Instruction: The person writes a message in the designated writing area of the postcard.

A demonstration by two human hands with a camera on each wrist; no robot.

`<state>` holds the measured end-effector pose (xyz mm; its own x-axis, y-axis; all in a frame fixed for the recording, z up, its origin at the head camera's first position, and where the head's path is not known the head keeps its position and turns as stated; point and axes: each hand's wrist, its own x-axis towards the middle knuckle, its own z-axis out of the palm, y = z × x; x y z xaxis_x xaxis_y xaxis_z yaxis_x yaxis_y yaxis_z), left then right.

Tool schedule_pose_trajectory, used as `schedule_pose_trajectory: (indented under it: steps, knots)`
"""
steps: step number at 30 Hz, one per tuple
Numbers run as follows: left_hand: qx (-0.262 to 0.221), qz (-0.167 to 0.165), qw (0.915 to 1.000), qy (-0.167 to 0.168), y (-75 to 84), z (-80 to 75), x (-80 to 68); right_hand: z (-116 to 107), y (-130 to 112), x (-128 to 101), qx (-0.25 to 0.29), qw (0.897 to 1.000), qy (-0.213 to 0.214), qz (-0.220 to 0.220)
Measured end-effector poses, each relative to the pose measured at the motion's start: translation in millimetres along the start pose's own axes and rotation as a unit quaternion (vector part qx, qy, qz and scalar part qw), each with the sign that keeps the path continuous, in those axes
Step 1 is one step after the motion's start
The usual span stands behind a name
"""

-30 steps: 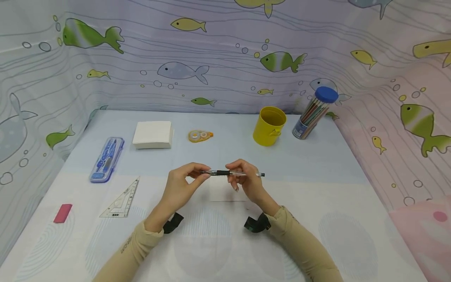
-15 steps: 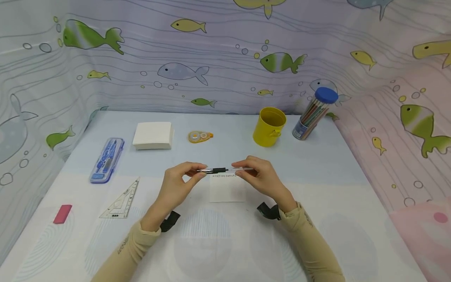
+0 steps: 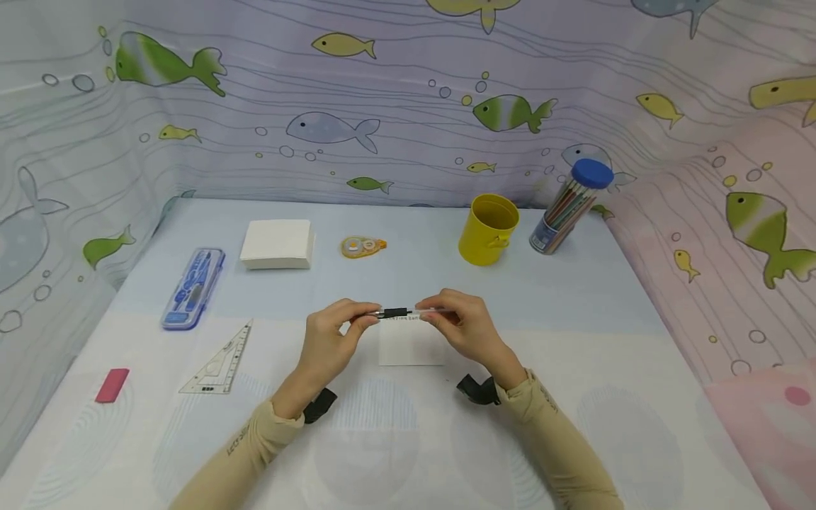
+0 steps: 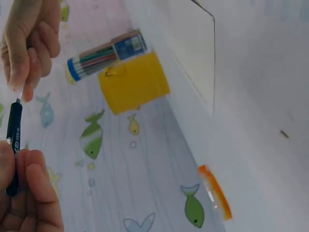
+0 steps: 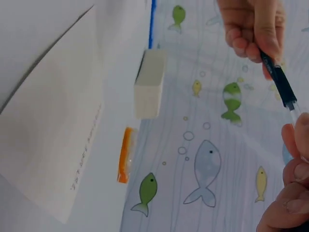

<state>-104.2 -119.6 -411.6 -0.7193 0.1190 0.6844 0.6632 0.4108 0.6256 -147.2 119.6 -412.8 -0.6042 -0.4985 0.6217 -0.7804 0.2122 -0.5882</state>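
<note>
A gel pen (image 3: 397, 312) with a black grip and clear barrel is held level between my hands above a small white sheet of paper (image 3: 411, 347) with a line of writing along its far edge. My left hand (image 3: 328, 340) pinches one end between thumb and fingers. My right hand (image 3: 468, 329) pinches the clear section, whose far end is hidden by the fingers. In the left wrist view, the black grip (image 4: 15, 125) runs up from the left fingertips towards the right hand (image 4: 31, 46). The right wrist view shows the left hand (image 5: 253, 29) at the grip.
Behind the hands stand a white paper stack (image 3: 277, 244), an orange correction tape (image 3: 362, 246), a yellow cup (image 3: 481, 244) and a blue-lidded tube of pencils (image 3: 564, 212). A blue stationery case (image 3: 193, 289), clear set square (image 3: 219, 365) and red eraser (image 3: 112, 385) lie left.
My right hand has changed from holding the pen across its fingers to a thumb-and-fingertip pinch. The pen's black end no longer shows beyond it. Both hands shifted slightly sideways.
</note>
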Motion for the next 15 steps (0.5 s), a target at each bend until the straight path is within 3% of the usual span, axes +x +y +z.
schedule_pose_trajectory:
  steps: [4, 8, 11, 15]
  knots:
    - [-0.016, 0.035, 0.999, 0.024, 2.3, 1.6, 2.8, -0.1, -6.7, 1.7, 0.009, 1.0, 0.011, -0.013]
    - [-0.01, 0.03, 0.9994, 0.012, 1.5, -0.8, 1.3, 1.7, -7.9, 1.5, -0.02, 1.0, 0.014, -0.016]
    - [0.012, 0.004, 0.9999, -0.009, -0.4, -2.7, -1.3, 3.8, -8.0, 1.1, -0.09, 0.996, 0.002, -0.004]
    - [0.045, -0.022, 0.9976, -0.047, -5.0, -3.8, -2.5, 6.2, -11.0, 1.5, -0.204, 0.977, -0.051, 0.029]
